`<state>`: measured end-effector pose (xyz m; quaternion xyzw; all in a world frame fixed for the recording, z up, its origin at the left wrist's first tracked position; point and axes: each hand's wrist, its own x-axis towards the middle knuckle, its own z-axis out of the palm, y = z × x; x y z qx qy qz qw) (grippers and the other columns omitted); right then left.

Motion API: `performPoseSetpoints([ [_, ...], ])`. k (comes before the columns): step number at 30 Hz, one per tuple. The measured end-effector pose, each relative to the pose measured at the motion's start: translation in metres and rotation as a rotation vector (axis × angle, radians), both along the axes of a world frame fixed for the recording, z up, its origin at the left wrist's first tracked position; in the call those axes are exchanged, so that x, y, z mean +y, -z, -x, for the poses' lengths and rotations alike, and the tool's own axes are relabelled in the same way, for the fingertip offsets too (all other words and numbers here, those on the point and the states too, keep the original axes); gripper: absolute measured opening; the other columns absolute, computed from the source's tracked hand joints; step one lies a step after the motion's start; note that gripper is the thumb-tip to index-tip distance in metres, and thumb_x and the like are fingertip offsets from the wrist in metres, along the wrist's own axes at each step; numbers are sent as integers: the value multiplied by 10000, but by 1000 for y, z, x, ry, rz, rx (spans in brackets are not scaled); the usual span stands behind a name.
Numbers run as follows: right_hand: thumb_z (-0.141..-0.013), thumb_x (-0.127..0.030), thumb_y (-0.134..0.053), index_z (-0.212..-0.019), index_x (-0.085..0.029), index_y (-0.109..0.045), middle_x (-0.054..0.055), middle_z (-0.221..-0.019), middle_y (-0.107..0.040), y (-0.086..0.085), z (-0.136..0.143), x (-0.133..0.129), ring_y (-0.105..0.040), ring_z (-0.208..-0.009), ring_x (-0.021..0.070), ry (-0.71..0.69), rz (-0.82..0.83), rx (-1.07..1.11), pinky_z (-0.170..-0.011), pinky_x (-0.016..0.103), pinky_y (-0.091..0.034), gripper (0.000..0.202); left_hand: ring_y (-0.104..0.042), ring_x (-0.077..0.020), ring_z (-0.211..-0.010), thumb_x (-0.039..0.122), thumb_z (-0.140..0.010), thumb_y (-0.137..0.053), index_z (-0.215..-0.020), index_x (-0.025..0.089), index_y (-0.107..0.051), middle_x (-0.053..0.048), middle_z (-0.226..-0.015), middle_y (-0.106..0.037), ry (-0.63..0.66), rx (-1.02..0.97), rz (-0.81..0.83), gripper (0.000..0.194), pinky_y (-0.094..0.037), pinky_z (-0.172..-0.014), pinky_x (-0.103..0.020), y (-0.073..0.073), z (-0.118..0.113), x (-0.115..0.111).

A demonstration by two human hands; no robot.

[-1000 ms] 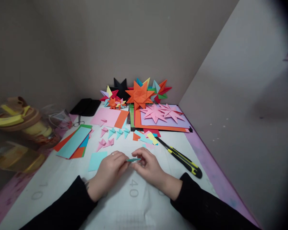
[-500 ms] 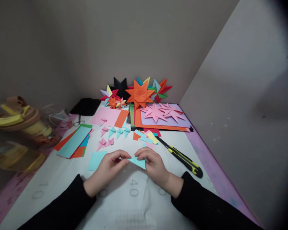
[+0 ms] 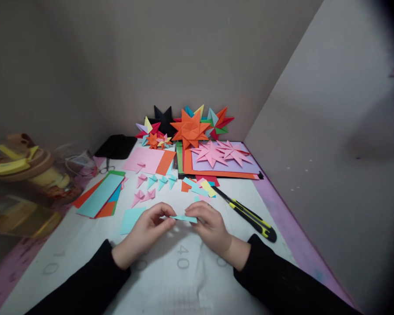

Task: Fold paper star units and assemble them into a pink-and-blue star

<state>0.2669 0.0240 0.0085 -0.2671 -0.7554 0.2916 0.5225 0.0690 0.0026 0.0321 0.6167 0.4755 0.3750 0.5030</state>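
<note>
Between my hands is a small folded piece of light blue paper, held nearly edge-on above the white mat. My left hand pinches its left end between thumb and fingers. At its right end, my right hand grips it the same way, fingers curled over the top. Flat beside my left hand lies a light blue paper square, partly covered by that hand. Beyond my hands are several small folded pieces, pink ones and light blue ones.
A yellow-and-black utility knife lies on the right. Paper scraps are behind my right hand. Paper strips, scissors and jars stand or lie left. Folded paper stars lean on the back wall.
The folded light blue paper has tilted from showing a broad triangular face to nearly edge-on. Both hands keep their pinch and have barely shifted.
</note>
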Motion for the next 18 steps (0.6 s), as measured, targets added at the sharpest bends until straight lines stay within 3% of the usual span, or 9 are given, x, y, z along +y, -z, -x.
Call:
performPoseSetpoints([
  [4, -785, -12, -416, -925, -230, -639, 62, -910, -638, 1, 0, -1, -619, -847, 163, 16, -69, -27, -712, 307, -531, 342, -530, -120, -717, 293, -809, -596, -841, 174, -557, 5, -800, -550, 45, -43, 52, 129, -427, -642, -233, -1, 0, 1],
  [7, -785, -24, -442, -943, -231, -625, 67, -937, -631, 3, 1, -2, -613, -875, 168, 22, -63, -59, -735, 318, -533, 318, -516, -108, -704, 286, -815, -592, -819, 174, -535, 12, -796, -528, 59, -68, 60, 127, -415, -636, -225, 0, -1, 1],
  [12, -772, -74, -539, -1005, -227, -589, 88, -994, -614, 4, 3, -3, -599, -927, 193, -15, -46, -72, -764, 339, -531, 283, -501, -105, -659, 293, -815, -585, -778, 170, -515, 19, -747, -504, 31, -72, 58, 147, -413, -612, -228, 0, -2, 1],
  [18, -772, -35, -480, -972, -237, -597, 77, -984, -595, 1, 1, -3, -591, -930, 187, 44, -83, -68, -779, 344, -523, 307, -519, -122, -695, 302, -799, -594, -830, 177, -558, 1, -787, -543, -58, -32, 11, 134, -436, -627, -239, 1, 0, 1],
])
